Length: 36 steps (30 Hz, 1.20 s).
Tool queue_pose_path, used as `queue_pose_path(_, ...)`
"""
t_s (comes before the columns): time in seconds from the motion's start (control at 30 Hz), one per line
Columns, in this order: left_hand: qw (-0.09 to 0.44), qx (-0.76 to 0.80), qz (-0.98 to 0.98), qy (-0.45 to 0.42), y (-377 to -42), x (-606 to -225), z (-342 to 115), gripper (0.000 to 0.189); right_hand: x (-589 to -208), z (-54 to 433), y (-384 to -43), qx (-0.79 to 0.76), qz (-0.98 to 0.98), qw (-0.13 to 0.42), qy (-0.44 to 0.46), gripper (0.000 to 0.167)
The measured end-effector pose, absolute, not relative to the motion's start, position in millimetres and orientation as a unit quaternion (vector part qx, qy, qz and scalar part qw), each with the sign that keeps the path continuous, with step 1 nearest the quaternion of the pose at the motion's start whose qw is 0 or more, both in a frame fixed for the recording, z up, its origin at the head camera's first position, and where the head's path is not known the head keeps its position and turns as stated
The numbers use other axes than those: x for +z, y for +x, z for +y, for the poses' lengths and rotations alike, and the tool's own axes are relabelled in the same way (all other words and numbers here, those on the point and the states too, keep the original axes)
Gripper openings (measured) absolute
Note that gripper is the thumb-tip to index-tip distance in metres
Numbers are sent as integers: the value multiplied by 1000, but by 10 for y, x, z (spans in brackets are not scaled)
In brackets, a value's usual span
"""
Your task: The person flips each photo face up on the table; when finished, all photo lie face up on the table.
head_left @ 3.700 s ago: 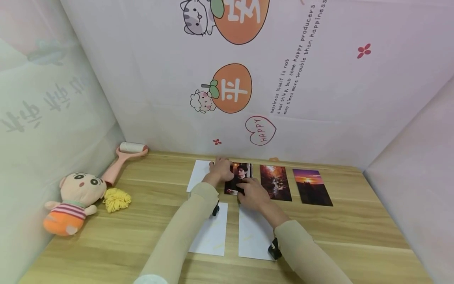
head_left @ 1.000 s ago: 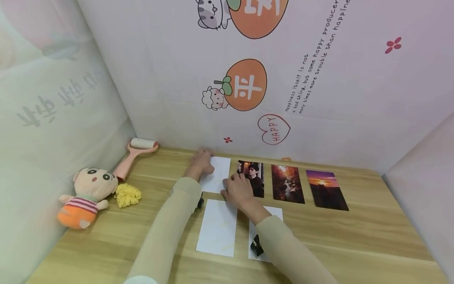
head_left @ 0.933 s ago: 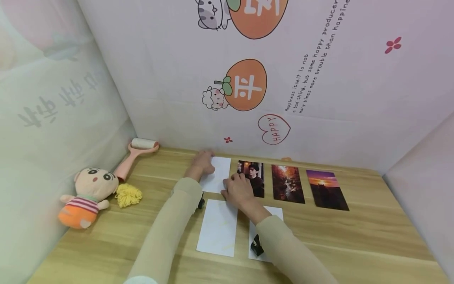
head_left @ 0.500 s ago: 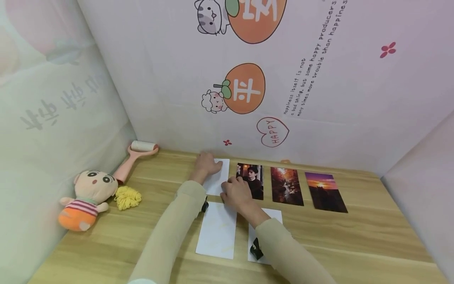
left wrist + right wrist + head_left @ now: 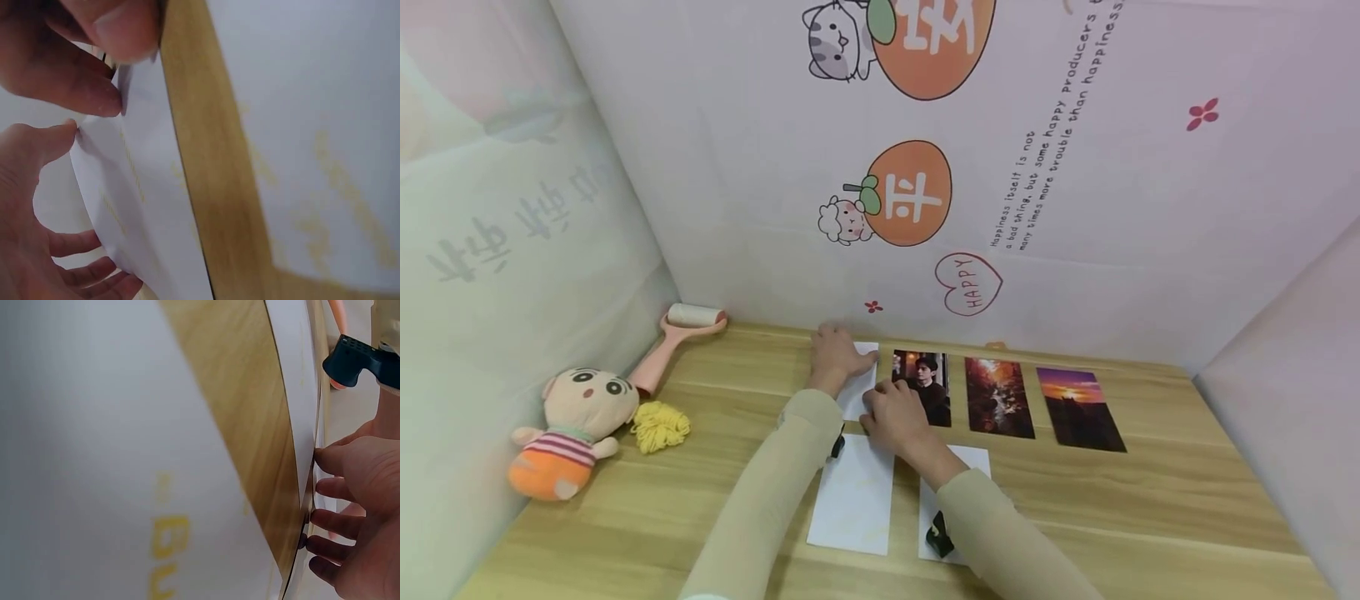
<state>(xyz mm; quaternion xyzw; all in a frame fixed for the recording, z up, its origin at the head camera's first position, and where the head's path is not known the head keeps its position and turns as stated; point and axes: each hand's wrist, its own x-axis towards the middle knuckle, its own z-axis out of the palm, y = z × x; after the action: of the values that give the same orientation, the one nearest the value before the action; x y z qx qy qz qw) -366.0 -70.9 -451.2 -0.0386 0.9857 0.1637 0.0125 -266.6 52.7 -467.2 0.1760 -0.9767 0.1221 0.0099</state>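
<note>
A face-down photo (image 5: 853, 402), white with faint yellow print, lies at the back left of the two rows. My left hand (image 5: 837, 358) spans its far part, thumb at the right edge and fingers at the far left. In the left wrist view the photo (image 5: 150, 187) bows slightly under this grip. My right hand (image 5: 897, 417) pinches the photo's near right edge with bent fingers. Its other fingers overlap the lower left of a portrait photo (image 5: 934, 392). Two more white face-down photos, one left (image 5: 852, 500) and one right (image 5: 972, 458), lie in the near row.
Right of the portrait lie a face-up forest photo (image 5: 997, 400) and a sunset photo (image 5: 1081, 410). A plush doll (image 5: 568, 433), a yellow yarn bundle (image 5: 659, 427) and a pink lint roller (image 5: 673, 337) stand at the left. A printed cloth wall (image 5: 760, 208) rises behind the wooden table (image 5: 1157, 508).
Both hands have left the portrait for the white photo to its left. My left thumb has slid across to its right edge. The head view has shifted slightly.
</note>
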Motion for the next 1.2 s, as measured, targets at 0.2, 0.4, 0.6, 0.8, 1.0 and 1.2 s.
queue_pose_path(0.2, 20, 132, 990, -52, -3677, -4557, -627, 79, -4667, 557, -2637, 132, -976, 8, 174, 35)
queue_pose_path(0.4, 26, 144, 988, -48, -3680, -4548, -690, 62, -4672, 538, -2619, 125, -976, 11, 175, 35)
queue_pose_path(0.6, 41, 166, 985, -3, -3716, -4505, -835, 35, -4662, 551, -2623, 113, -979, 16, 171, 35)
queue_pose_path(0.8, 53, 140, 988, 41, -3705, -4466, -887, 41, -4650, 558, -2633, 107, -980, 13, 169, 36)
queue_pose_path(1.0, 55, 118, 989, 73, -3688, -4481, -832, 49, -4652, 554, -2634, 104, -980, 18, 171, 35)
queue_pose_path(1.2, 57, 138, 987, 66, -3703, -4565, -825, 39, -4664, 542, -2617, 109, -979, 19, 171, 35)
